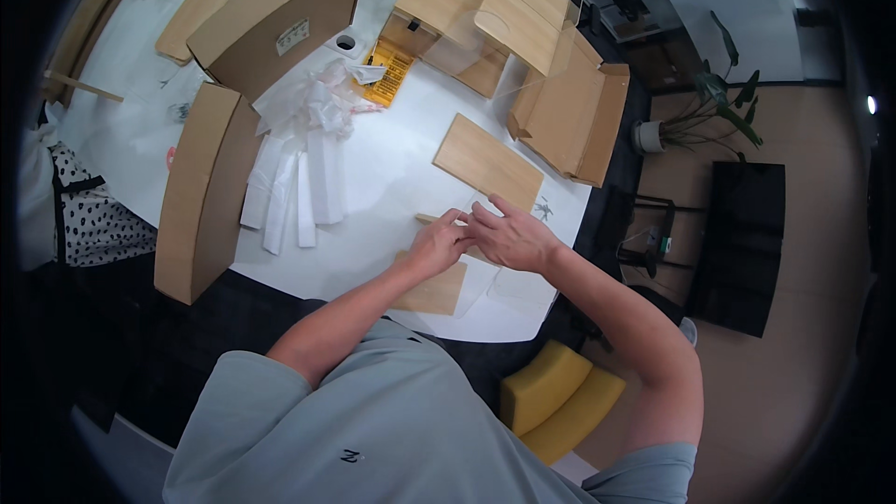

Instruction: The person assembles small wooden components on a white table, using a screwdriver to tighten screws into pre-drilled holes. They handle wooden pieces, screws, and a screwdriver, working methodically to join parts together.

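Brown cardboard box (201,196): left of the fingers, contents hidden. Wooden panel (437,292): just below the left fingers. Left hand (434,250): fingers bent, meeting the right hand (511,239), back upward; either grip cannot be determined. Open carton (571,121): beyond the right fingers.

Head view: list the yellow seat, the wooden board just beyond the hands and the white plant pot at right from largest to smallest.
1. Yellow seat
2. Wooden board
3. White plant pot
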A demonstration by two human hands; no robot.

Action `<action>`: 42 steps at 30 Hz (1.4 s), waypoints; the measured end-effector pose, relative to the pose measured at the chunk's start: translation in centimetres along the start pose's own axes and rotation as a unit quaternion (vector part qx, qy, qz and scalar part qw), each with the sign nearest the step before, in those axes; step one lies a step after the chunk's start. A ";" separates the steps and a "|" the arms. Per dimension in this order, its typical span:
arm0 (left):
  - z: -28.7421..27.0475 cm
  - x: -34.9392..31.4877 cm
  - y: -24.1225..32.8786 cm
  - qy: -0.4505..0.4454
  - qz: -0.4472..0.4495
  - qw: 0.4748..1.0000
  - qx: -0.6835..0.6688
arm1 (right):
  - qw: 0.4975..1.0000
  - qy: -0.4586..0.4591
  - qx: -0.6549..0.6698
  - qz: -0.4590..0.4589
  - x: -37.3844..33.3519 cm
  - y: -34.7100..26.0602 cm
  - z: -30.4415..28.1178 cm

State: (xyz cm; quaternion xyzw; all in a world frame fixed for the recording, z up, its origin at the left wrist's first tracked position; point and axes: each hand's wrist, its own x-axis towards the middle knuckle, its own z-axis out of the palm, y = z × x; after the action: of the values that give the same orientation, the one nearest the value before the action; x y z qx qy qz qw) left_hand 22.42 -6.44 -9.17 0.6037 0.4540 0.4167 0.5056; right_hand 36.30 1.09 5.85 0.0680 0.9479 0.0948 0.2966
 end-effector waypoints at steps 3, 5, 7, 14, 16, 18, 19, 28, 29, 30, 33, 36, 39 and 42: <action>-0.1 0.0 -0.1 0.004 0.005 1.000 0.014 | 0.999 0.019 -0.025 -0.043 -0.2 0.7 -0.9; 0.1 -0.1 -0.6 0.003 0.007 1.000 0.024 | 0.997 0.003 -0.026 -0.070 -0.2 1.0 -1.7; 0.2 0.0 -0.7 0.004 0.010 1.000 0.020 | 0.998 0.009 -0.005 -0.069 -0.1 1.0 -1.4; 0.3 0.0 -1.0 0.000 0.034 0.999 -0.021 | 0.997 0.016 0.004 -0.072 0.5 0.9 -0.5; 0.3 -0.1 -1.3 -0.015 0.039 0.999 -0.026 | 0.995 -0.010 0.014 -0.095 0.9 1.1 -1.1; 0.1 0.0 -1.2 -0.036 0.040 0.998 -0.034 | 0.993 -0.029 0.038 -0.107 1.3 1.2 -1.2; 0.1 -0.1 -1.2 -0.036 0.042 0.998 -0.042 | 0.993 -0.033 0.042 -0.109 1.4 1.2 -1.1; -0.2 -0.2 -1.2 -0.048 0.035 0.997 -0.054 | 0.995 -0.006 0.064 -0.079 1.0 0.4 1.5; -0.3 -0.2 -1.2 -0.049 0.031 0.996 -0.061 | 0.996 -0.025 0.056 -0.070 0.9 0.2 1.5; -0.3 -0.2 -1.1 -0.050 0.028 0.996 -0.068 | 0.996 -0.043 0.049 -0.061 0.9 0.1 1.5; -0.3 -0.2 -1.3 -0.046 0.027 0.995 -0.083 | 0.990 -0.076 0.113 -0.038 1.3 0.3 0.4; -0.3 -0.1 -1.4 -0.054 0.034 0.995 -0.077 | 0.974 -0.089 0.205 0.013 0.7 -0.1 1.5; -0.3 0.1 -1.1 -0.050 0.036 0.995 -0.077 | 0.946 -0.129 0.281 0.102 0.6 -0.6 1.2; -0.3 0.1 -1.1 -0.065 0.009 0.995 -0.072 | 0.919 -0.161 0.325 0.154 0.9 -0.6 -0.5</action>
State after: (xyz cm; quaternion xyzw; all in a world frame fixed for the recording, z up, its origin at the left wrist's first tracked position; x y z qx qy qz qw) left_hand 22.03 -6.23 -10.26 0.5954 0.3836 0.4125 0.5729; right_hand 35.22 0.62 5.66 0.3205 0.8435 -0.1863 0.3886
